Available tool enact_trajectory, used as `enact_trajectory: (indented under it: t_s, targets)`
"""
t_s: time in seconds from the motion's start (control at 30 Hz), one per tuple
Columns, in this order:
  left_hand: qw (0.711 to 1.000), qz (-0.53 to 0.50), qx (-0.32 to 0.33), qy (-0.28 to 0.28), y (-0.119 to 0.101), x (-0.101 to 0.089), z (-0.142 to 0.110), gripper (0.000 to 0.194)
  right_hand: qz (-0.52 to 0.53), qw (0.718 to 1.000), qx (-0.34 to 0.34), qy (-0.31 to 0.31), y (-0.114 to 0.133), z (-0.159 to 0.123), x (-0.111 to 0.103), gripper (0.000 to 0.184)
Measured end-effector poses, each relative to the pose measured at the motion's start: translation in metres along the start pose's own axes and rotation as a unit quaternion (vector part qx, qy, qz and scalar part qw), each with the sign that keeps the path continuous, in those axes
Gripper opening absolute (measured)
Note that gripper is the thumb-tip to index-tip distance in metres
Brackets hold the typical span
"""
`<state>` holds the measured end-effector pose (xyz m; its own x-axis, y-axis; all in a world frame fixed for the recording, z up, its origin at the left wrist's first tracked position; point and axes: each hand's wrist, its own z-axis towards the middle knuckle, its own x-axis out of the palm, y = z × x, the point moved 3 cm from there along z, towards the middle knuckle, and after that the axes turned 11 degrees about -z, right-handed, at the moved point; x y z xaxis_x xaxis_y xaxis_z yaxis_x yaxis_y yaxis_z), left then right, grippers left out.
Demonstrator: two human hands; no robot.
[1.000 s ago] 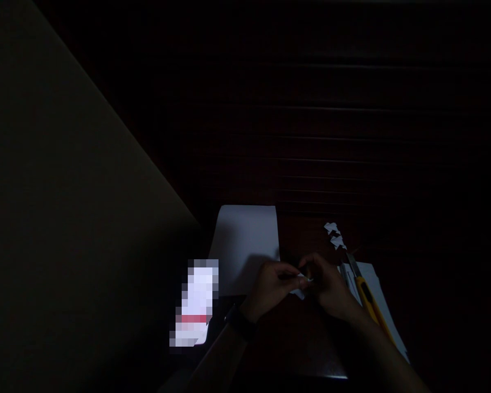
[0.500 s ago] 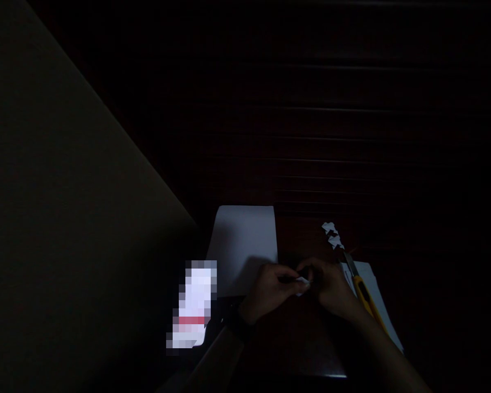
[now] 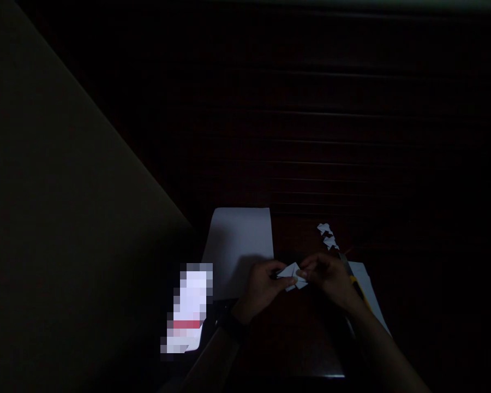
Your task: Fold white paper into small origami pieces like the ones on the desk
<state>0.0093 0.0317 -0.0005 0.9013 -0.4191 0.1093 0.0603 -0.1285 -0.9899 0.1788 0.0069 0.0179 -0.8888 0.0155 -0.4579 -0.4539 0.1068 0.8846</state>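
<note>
A small piece of folded white paper (image 3: 288,271) is pinched between my two hands, above the dark table. My left hand (image 3: 262,286) grips its left side, thumb on top, and a dark band circles that wrist. From the right, my right hand (image 3: 330,279) holds the other side with thumb and fingertips. Pointed corners of the paper show between the fingers. Beyond my right hand lie small folded white paper pieces (image 3: 328,236). A yellow-handled utility knife (image 3: 358,286) is partly hidden behind my right wrist.
A large white sheet (image 3: 241,234) lies at the back left. Left of my hands, a lit screen (image 3: 192,300) is blurred out. Under the knife are white paper sheets (image 3: 372,295). A pale wall (image 3: 65,218) rises on the left, and the scene is dim.
The folded paper has turned and shows a larger, pointed face. My right hand has shifted its fingers on it, and its forearm covers more of the knife. The view has moved slightly.
</note>
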Motion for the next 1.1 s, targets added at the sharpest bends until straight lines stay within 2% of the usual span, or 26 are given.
enact_trajectory:
  t_s: [0.13,0.33,0.43,0.6,0.7,0.83,0.93,1.03,1.1]
  targets:
    - [1.0,0.007,0.002,0.006,-0.002,0.003,-0.001,0.027,-0.012,0.999,-0.014,0.03,0.002,-0.002,0.006,0.011]
    - [0.999,0.039,0.01,-0.005,0.003,0.002,-0.003,0.028,-0.01,0.998,-0.033,0.056,0.007,-0.002,0.007,0.021]
    - [0.998,0.065,0.012,-0.016,0.005,-0.001,-0.004,0.033,0.011,0.997,-0.028,0.068,0.007,-0.002,0.008,0.015]
    - [0.999,0.036,-0.018,0.002,0.01,0.0,-0.003,0.037,0.052,0.994,-0.01,0.091,0.003,-0.003,0.011,0.014]
    - [0.999,-0.01,-0.043,-0.012,0.012,-0.001,0.0,0.033,0.034,0.998,-0.012,0.048,0.003,-0.001,0.006,0.02]
    - [0.989,-0.1,-0.069,-0.088,0.01,-0.006,0.002,0.027,0.007,0.998,-0.016,-0.066,0.003,0.0,-0.006,0.023]
    - [0.979,-0.15,-0.085,-0.112,0.007,-0.008,0.0,0.032,-0.032,0.997,-0.042,-0.059,0.005,-0.001,-0.001,0.023]
    - [0.976,-0.175,-0.091,-0.097,0.002,-0.006,-0.003,0.034,-0.053,0.996,-0.064,-0.028,0.006,-0.003,0.012,0.027]
    - [0.974,-0.187,-0.094,-0.083,-0.001,-0.003,-0.004,0.036,-0.07,0.994,-0.076,-0.042,0.007,-0.004,0.017,0.026]
